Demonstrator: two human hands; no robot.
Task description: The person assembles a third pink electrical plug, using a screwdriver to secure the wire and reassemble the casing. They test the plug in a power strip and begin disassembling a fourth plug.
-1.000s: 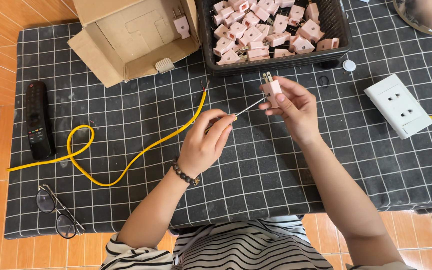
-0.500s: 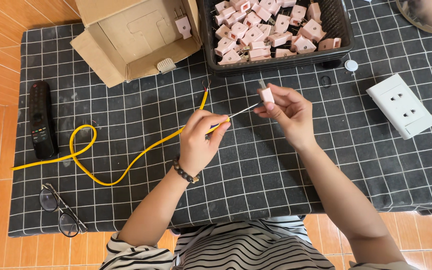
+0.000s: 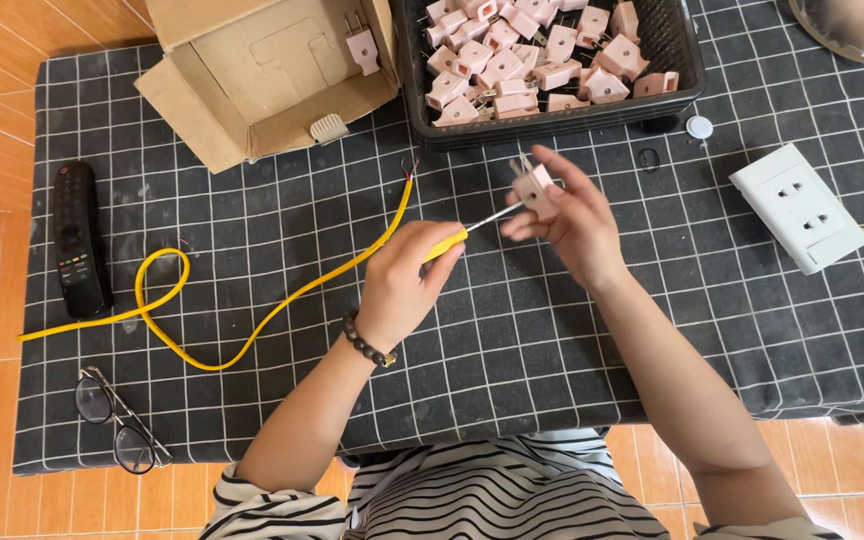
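My left hand [image 3: 407, 285] grips a small screwdriver [image 3: 462, 235] with a yellow handle, its metal shaft pointing right into a pink plug [image 3: 532, 185]. My right hand [image 3: 577, 220] holds that plug up by its body, prongs pointing away from me. Both hands hover above the black checked cloth [image 3: 512, 340]. A yellow cable [image 3: 282, 300] lies on the cloth to the left, its bare end near the basket.
A black basket [image 3: 667, 45] full of pink plugs stands at the back. An open cardboard box [image 3: 252, 70] with one plug sits back left. A white wall socket [image 3: 797, 205] lies right, a black remote [image 3: 77, 240] and glasses [image 3: 117, 425] left.
Both hands have stayed together at the plug and screwdriver; the view has shifted slightly, and the plug is turned a little in my right hand.
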